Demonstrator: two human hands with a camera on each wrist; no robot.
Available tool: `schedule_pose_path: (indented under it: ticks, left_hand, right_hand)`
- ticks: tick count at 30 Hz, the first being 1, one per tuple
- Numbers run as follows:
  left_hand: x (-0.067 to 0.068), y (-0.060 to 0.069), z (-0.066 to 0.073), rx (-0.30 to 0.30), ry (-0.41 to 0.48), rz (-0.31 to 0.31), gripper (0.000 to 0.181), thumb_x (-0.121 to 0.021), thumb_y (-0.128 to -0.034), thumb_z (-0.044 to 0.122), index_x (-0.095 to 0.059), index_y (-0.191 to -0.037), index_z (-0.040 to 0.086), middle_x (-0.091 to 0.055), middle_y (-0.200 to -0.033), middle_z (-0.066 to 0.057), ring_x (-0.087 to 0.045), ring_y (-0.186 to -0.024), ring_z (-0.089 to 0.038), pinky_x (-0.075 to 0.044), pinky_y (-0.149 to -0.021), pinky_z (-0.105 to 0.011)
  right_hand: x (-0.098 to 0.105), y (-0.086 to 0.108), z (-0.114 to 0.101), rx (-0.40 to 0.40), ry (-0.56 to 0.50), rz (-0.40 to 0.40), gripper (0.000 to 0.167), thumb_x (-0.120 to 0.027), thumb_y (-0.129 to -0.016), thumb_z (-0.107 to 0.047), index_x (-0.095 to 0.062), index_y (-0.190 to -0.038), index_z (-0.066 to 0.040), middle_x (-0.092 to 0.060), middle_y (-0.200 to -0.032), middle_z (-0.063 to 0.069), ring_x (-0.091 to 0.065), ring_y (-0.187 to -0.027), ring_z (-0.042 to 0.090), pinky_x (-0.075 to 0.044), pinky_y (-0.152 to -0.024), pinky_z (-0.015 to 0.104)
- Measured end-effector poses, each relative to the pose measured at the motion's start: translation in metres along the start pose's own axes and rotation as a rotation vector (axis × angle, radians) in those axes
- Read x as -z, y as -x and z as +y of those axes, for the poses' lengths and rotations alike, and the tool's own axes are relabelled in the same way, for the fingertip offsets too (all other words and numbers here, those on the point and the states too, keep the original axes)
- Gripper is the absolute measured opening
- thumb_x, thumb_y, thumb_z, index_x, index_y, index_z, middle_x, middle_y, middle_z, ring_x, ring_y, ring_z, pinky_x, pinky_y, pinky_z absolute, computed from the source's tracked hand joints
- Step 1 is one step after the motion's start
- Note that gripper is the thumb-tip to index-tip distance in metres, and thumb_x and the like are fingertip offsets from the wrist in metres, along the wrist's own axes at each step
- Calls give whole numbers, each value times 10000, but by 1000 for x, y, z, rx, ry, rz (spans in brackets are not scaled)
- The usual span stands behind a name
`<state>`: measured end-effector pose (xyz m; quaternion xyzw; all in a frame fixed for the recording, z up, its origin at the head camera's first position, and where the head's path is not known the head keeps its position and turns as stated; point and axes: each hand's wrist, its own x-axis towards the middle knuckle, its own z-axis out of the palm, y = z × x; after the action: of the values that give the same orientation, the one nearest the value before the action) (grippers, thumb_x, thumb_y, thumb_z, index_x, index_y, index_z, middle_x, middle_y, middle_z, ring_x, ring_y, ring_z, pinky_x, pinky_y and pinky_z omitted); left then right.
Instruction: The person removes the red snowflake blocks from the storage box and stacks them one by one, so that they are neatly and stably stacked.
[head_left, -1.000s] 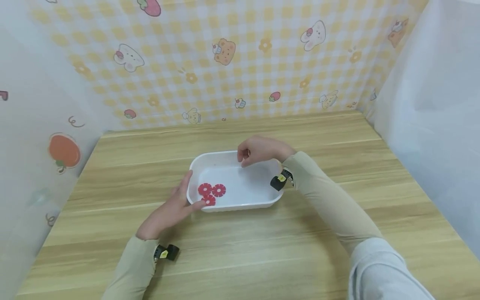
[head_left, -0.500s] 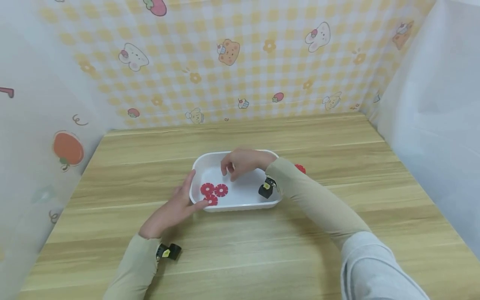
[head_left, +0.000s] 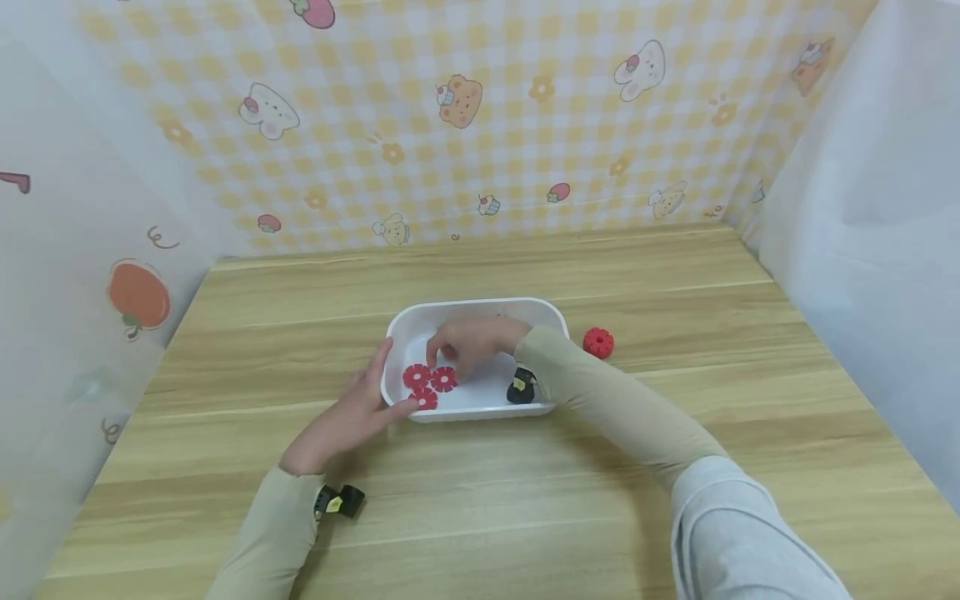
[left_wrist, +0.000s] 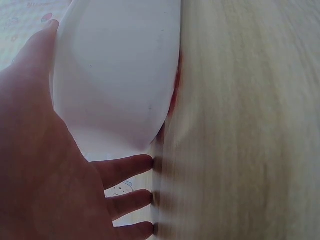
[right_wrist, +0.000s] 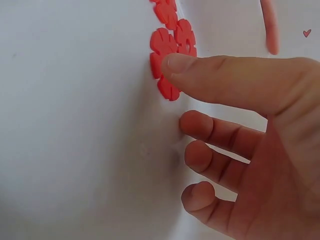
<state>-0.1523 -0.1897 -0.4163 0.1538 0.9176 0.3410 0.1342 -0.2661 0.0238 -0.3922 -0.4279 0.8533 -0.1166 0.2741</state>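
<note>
A white rectangular tub [head_left: 480,414] sits on the table in the head view. Three red notched plastic discs lie near its left end: a left disc [head_left: 410,378], a right disc [head_left: 444,370] and a front disc [head_left: 430,395]. My left hand [head_left: 343,422] rests against the tub's left end, its fingers straight and spread in the left wrist view. My right hand [head_left: 471,340] reaches down into the tub with loosely bent fingers. In the right wrist view its thumb [right_wrist: 215,80] covers part of a red disc [right_wrist: 162,42]; whether it touches the disc I cannot tell. The index finger is hidden there.
Right of the tub, a round red notched piece [head_left: 592,347], perhaps stacked discs, lies on the wooden table [head_left: 480,500]. A yellow checked cloth [head_left: 337,108] hangs behind the table, with pale sheets at both sides.
My right hand has moved left and down, from above the tub's back rim to beside the discs. The red piece right of the tub came into view from behind the right arm. The left hand stays.
</note>
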Motion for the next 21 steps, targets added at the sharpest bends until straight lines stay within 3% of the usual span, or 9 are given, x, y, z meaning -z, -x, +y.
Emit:
schedule_pose_path:
  ticks: [12, 21]
  left_hand:
    - [-1, -1, 1, 1, 0, -3, 1039, -656, -880, 427, 103, -1529, 140, -199, -1542, -205, -252, -1347, -432, -405, -976, -638]
    - [0, -1, 1, -13, 6, 3, 1033, -668, -876, 404, 84, -1530, 131, -238, -1510, -203, -260, -1330, -422, -440, -946, -626]
  right_hand:
    - [-4, 0, -3, 18, 83, -4, 399, -760, -790, -144, -646, -1163, -230, -568, -968, -18, -529, -906, 120, -461, -827, 245]
    - [-7, 0, -4, -12, 81, -5, 294, -753, -804, -167, -619, -1063, -206, -554, -958, -37, -521, -891, 102, -458, -806, 220]
